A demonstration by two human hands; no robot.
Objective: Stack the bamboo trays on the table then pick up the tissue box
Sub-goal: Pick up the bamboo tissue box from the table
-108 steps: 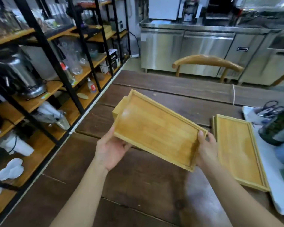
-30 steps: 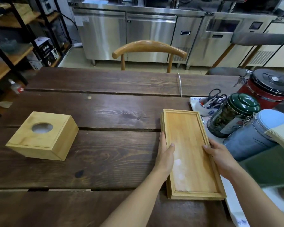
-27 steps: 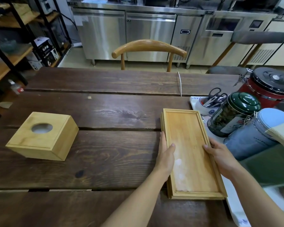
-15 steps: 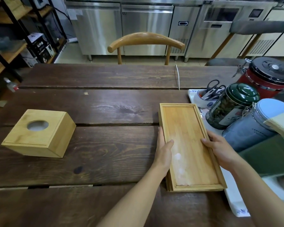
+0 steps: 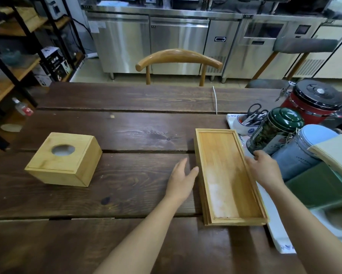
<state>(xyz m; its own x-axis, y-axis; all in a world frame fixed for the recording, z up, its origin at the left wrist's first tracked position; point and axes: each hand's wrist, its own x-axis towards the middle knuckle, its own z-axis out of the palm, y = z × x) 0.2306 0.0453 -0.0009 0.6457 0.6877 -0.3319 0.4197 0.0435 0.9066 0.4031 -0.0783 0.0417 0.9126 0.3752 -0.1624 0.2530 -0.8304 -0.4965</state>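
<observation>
The bamboo trays lie stacked one on another on the dark wooden table, right of centre, long side running away from me. My left hand hovers just off the stack's left edge, fingers apart, holding nothing. My right hand is at the stack's right edge, fingers spread, nothing in its grasp. The wooden tissue box, a square block with a round hole on top, stands on the table to the far left, apart from both hands.
Right of the trays stand a green tin, a blue-lidded jar, a red canister, and a bowl with scissors on a white mat. A wooden chair is at the far side. Shelves line the left.
Both hands have let go of the tray stack: the left has drawn off to the left, the right has lifted from the right edge. The stack lies still.
</observation>
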